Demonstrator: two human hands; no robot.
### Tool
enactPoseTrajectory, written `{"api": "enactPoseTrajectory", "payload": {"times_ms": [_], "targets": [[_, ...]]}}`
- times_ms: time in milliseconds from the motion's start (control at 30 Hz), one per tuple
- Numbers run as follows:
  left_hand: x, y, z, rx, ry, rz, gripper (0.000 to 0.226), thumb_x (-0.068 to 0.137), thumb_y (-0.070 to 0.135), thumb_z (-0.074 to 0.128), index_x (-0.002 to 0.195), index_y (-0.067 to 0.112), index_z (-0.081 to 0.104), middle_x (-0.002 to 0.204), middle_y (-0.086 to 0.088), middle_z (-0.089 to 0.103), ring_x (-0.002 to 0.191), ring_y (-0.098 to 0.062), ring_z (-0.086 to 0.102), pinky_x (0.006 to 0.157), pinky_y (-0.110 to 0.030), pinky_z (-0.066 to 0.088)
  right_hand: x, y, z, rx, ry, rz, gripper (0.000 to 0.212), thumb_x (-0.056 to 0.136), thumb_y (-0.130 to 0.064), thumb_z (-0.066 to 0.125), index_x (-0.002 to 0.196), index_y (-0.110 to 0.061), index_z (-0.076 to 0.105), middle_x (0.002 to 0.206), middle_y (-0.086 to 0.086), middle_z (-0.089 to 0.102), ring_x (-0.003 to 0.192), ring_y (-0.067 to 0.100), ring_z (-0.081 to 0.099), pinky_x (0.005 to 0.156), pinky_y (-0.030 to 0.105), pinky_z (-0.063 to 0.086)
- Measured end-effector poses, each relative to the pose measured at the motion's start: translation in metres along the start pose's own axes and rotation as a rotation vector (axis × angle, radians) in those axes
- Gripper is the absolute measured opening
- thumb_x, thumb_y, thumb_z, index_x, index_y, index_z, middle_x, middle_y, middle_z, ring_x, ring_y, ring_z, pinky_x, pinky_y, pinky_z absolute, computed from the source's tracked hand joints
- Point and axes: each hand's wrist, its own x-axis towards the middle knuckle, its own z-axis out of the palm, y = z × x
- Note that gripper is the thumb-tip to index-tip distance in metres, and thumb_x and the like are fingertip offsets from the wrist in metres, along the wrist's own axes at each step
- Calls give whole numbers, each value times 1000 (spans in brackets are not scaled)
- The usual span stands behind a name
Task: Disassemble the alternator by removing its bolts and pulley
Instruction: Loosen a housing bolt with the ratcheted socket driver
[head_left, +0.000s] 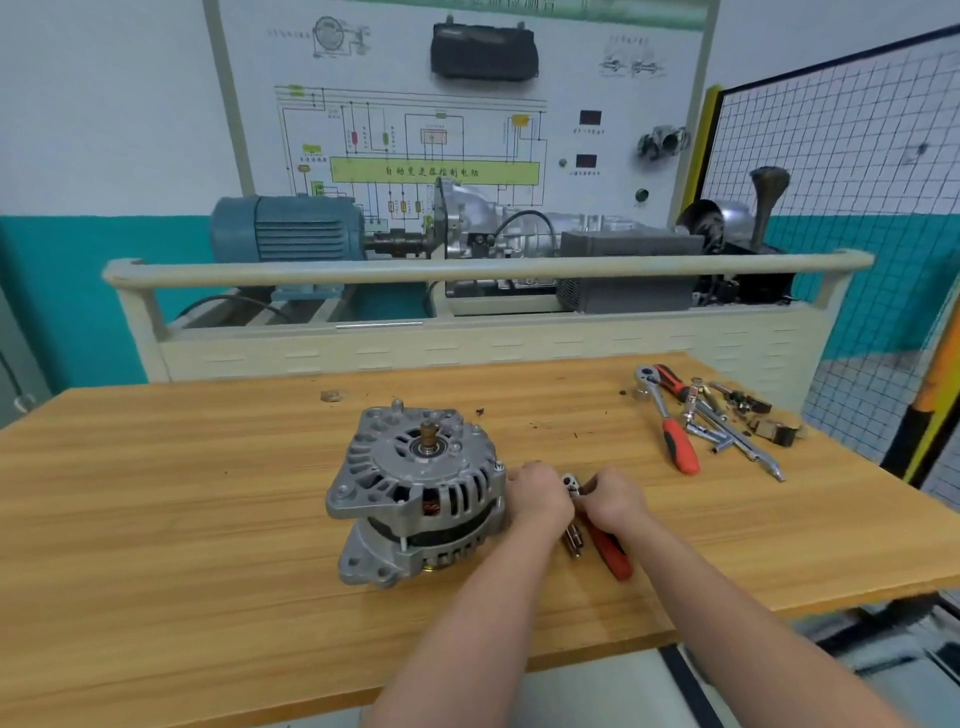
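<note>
Wood-grain planks make up the workbench (208, 519), which stands before a cream-framed training rig carrying a blue electric motor (285, 228) and a cutaway gearbox (478, 218), backed by a wiring-diagram board (415, 130). Teal paint covers the lower wall, and a wire-mesh screen (841, 182) closes the 3 o'clock side.

Near the bench's middle sits the alternator (415, 493), a silver cast housing with slotted vents, copper windings glimpsed through them, and mounting ears at 7 o'clock. Its bare shaft (429, 435) points upward with no pulley on it.

At the alternator's 3 o'clock edge, the left hand (540, 499) rests curled against the housing. Just beside it, the right hand (615, 499) pinches the head of a red-handled ratchet (613, 551), whose handle lies on the bench toward 5 o'clock. A small chrome socket (573, 540) lies between the forearms.

Toward 2 o'clock lies a scatter of loose tools (722, 421), among them a second red-handled ratchet (675, 436) and chrome extension bars.
</note>
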Motion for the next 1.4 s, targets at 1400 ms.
{"api": "enactPoseTrajectory", "payload": {"times_ms": [1400], "targets": [[-54, -106, -227, -203, 458, 564, 41, 92, 33, 60, 56, 22, 45, 50, 5, 43, 48, -13, 39, 50, -28, 27, -100, -171, -80, 1035, -574, -499, 46, 99, -42, 36, 67, -10, 45, 39, -3, 24, 27, 8, 17, 30, 14, 17]]}}
